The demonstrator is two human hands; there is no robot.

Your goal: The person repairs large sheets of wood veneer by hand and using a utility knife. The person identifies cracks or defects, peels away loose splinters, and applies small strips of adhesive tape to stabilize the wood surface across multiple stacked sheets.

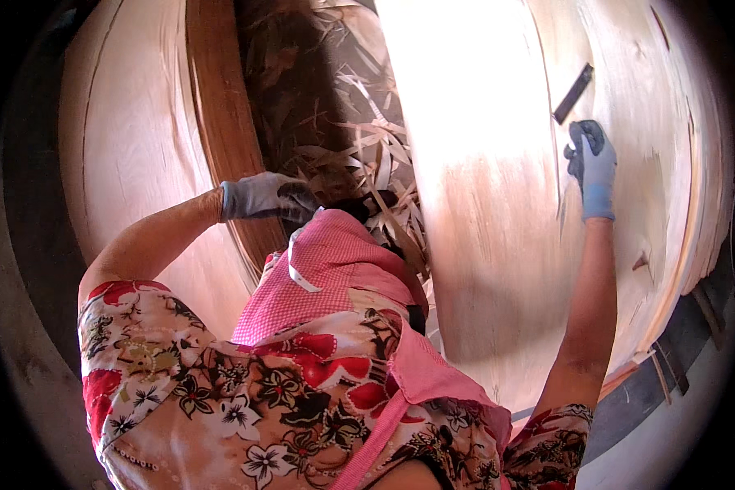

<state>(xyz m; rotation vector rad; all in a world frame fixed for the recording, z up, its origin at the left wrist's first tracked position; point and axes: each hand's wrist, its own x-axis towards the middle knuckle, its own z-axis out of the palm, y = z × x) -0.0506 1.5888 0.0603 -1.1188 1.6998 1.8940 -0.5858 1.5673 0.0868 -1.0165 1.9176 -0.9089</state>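
My left hand, in a grey glove with dark fingertips, is closed at my lap. A thin white strip trails from its fingertips over the pink checked apron. Stretched out to the right, my right hand wears a similar glove with a blue cuff. Its fingers are curled over a pale wood veneer sheet; whatever they may hold is hidden. Just beyond those fingers lies a flat, dark, bar-shaped piece, seemingly apart from the hand. A dark crack runs along the sheet near my right hand.
More pale veneer is at my left, with a brown wooden edge on its inner side. Between the two wooden surfaces, many loose veneer scraps litter the floor. Layered sheet edges curve along the far right.
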